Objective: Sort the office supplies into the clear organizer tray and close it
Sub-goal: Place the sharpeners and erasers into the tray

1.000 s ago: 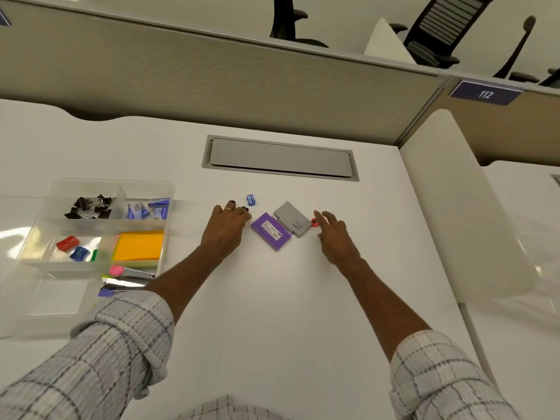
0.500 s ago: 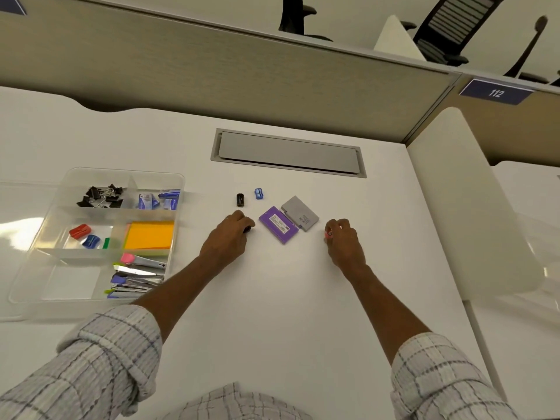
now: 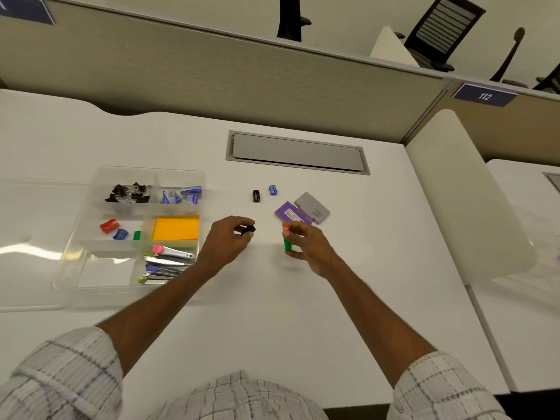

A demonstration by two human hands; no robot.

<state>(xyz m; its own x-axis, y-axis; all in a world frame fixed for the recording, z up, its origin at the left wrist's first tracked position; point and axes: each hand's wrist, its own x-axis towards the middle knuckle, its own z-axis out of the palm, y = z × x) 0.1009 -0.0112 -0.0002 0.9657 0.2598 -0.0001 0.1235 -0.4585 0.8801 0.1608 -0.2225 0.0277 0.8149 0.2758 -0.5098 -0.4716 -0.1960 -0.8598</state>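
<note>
Black small plastic piece (image 3: 249, 229) pinched at left hand (image 3: 225, 239) fingertips; right hand (image 3: 309, 247) grips small green plastic block (image 3: 287, 244). Both right of clear organizer tray (image 3: 104, 272).

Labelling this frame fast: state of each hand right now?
Left hand: pinching a small black item.
Right hand: holding a green item and a red item.

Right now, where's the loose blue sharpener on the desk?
Head view, centre of the desk: the blue sharpener sits right of the black sharpener, beyond the purple box, below the cable hatch.
</note>
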